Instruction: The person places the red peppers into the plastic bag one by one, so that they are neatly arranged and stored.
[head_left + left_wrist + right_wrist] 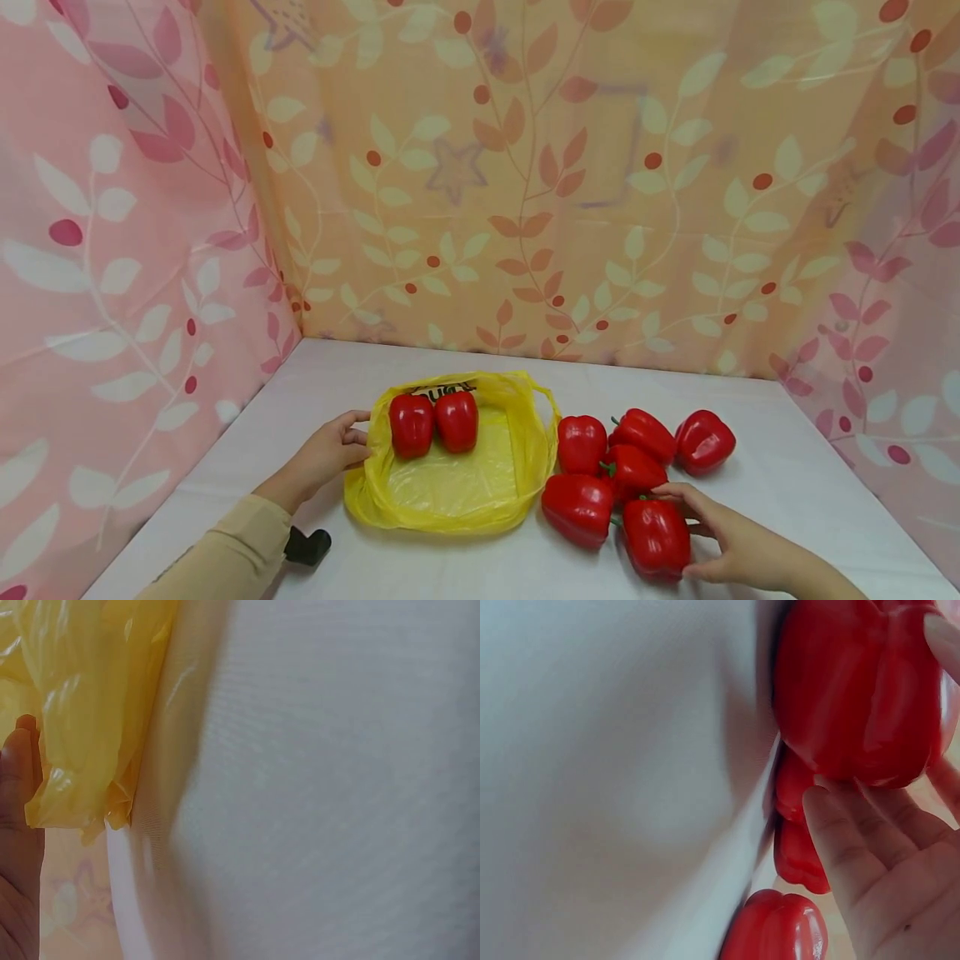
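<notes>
A yellow plastic bag [480, 517] lies spread with its mouth up, and two red bell peppers [412, 426] sit inside at its left back. My left hand [333, 450] holds the bag's left rim; in the left wrist view, fingers [19, 772] lie against the yellow film [82, 712]. On the right, my right hand [731, 537] grips the nearest red bell pepper [656, 537] of a group, thumb at the front and fingers behind. The right wrist view has this pepper [855, 690] close up between thumb and fingers.
Several more red bell peppers [577, 510] lie close together right of the bag, one [705, 442] at the far right. A small black object [307, 547] lies beside the left sleeve [232, 550]. Patterned cloth walls [525, 183] enclose the white table [420, 567] at back and sides.
</notes>
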Available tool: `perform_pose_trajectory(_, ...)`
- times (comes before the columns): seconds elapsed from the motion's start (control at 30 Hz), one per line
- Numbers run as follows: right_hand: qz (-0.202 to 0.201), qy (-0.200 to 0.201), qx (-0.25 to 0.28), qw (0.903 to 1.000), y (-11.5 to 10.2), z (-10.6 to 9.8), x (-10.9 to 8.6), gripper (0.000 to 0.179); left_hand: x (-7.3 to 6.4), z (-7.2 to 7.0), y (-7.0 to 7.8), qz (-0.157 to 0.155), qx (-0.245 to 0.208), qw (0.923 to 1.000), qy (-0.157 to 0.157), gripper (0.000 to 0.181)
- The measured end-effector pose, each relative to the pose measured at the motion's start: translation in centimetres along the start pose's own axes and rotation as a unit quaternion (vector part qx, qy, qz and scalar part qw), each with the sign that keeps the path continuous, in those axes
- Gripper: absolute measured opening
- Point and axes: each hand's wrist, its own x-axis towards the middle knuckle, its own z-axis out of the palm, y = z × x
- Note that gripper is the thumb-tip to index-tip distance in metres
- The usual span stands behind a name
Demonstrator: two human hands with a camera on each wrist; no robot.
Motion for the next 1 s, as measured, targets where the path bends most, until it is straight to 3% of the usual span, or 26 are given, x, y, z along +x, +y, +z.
perform_pose_trajectory(0.13,-0.004,0.000,0.005,1.0000,0.09,0.09,0.00,0.081,-0.14,-0.02,0.08,-0.002,0.003,1.0000,0.003,0.054)
perform_pose_trajectory(0.43,0.040,0.009,0.008,0.9991,-0.07,0.67,0.45,0.095,-0.46,0.03,0.49,0.011,-0.004,0.9999,-0.001,0.056)
perform_pose_trajectory(1.0,0.005,0.020,0.016,0.9997,0.36,0.47,0.16,0.084,-0.10,0.19,0.31,0.012,0.000,0.9999,0.006,0.054)
